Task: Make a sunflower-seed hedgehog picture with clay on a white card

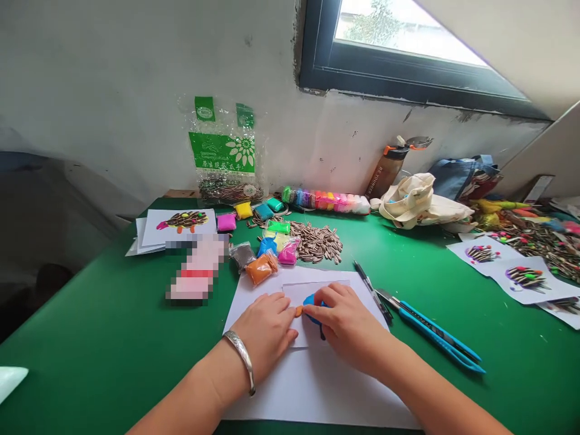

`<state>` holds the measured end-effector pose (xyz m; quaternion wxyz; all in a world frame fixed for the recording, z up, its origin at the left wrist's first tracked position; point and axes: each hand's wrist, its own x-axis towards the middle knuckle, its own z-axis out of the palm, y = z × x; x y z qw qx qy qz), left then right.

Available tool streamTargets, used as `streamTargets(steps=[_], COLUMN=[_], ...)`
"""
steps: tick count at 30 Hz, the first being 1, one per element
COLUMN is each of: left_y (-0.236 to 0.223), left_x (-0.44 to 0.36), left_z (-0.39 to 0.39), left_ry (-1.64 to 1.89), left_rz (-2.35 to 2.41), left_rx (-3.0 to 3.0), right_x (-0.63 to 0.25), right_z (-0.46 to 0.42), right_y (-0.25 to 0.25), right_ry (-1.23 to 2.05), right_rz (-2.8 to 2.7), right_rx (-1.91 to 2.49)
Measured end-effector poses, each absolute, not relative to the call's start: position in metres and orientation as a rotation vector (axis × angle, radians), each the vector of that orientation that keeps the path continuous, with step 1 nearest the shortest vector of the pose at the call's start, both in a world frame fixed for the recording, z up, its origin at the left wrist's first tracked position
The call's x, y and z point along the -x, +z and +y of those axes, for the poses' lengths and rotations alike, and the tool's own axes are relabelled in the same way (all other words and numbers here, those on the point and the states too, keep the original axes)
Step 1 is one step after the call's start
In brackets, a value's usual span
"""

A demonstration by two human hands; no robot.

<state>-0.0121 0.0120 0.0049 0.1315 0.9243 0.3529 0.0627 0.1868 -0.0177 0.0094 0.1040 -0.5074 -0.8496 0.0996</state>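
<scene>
Packets (261,269) crowd the far edge of the sheet (290,389), seeds (316,243) beside them, while a pen (372,291) and cutter (441,334) lie to its right. The sheet's near edge shows between the forearms, and the table (113,362) spreads left to its slanting edge. On the small paper (293,292), the left hand's (267,320) fingers lie loosely extended at the orange clay (299,311); the right hand's (339,317) curl over the blue clay (310,300), whether pinching I cannot tell.
</scene>
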Motion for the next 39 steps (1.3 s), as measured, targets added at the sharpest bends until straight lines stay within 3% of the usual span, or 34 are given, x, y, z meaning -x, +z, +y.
streamTargets(steps=[39], left_y=[0.001], left_x=[0.006], left_z=[0.008], left_ry=[0.101], left_rz=[1.101], left_rx=[-2.731], right_x=[-0.188], right_z=[-0.010], right_y=[-0.015], right_ry=[0.106], right_rz=[-2.482], right_rx=[1.404])
